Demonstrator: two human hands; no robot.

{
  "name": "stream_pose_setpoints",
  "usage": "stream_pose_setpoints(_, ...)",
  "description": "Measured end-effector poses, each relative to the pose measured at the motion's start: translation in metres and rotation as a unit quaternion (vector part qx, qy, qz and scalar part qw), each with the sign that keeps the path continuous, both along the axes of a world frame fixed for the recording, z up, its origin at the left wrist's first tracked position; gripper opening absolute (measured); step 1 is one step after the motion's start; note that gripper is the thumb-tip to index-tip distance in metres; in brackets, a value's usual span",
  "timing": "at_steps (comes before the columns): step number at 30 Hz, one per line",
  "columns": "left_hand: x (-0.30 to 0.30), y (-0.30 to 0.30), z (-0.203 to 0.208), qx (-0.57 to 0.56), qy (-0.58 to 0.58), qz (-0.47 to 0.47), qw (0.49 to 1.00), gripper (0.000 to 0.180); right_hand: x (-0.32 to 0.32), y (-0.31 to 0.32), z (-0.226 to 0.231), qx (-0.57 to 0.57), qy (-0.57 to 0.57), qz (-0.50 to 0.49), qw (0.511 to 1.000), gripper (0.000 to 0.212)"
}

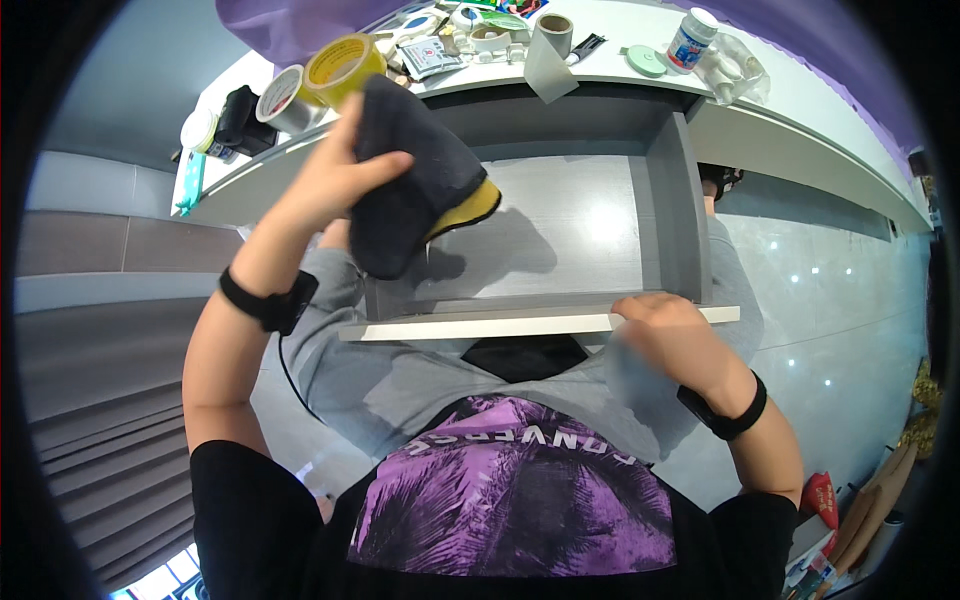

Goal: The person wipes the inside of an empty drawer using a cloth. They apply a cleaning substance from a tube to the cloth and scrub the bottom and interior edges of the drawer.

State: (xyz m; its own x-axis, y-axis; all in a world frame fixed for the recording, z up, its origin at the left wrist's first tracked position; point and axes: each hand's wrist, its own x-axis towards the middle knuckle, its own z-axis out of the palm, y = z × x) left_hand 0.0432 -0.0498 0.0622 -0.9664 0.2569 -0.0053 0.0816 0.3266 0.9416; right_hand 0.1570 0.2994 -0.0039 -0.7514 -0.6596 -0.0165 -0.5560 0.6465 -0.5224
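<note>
My left hand [345, 165] grips a folded dark grey cloth [415, 150] with a yellow underside, its thumb lying across the top. The cloth hangs above the left part of a pulled-out grey drawer [590, 225] and casts a shadow on the drawer's bottom. Nothing stands inside the part of the drawer that shows. My right hand [665, 325] rests on the right end of the drawer's white front edge, with the fingers bent over it. Part of that hand is blurred, and its fingertips are hidden behind the edge.
On the white desk top [640, 25] lie a yellow tape roll [343, 62], a silver tape roll [290, 100], a black case [243, 122], a paper roll [552, 42], a white bottle [691, 40], a green lid [646, 61] and several small items. My legs are under the drawer.
</note>
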Motion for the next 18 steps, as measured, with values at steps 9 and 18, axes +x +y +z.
stream_pose_setpoints(9, -0.072, 0.037, -0.145, -0.592, -0.278, 0.026, 0.756, 0.057, 0.005, -0.014, 0.022, 0.083, -0.094, -0.032, 0.992, 0.024)
stream_pose_setpoints(18, -0.101, 0.007, -0.241, -0.765, -0.18, -0.08, 0.613, 0.045, 0.002, -0.017, 0.026, 0.046, -0.07, -0.001, 0.996, 0.031)
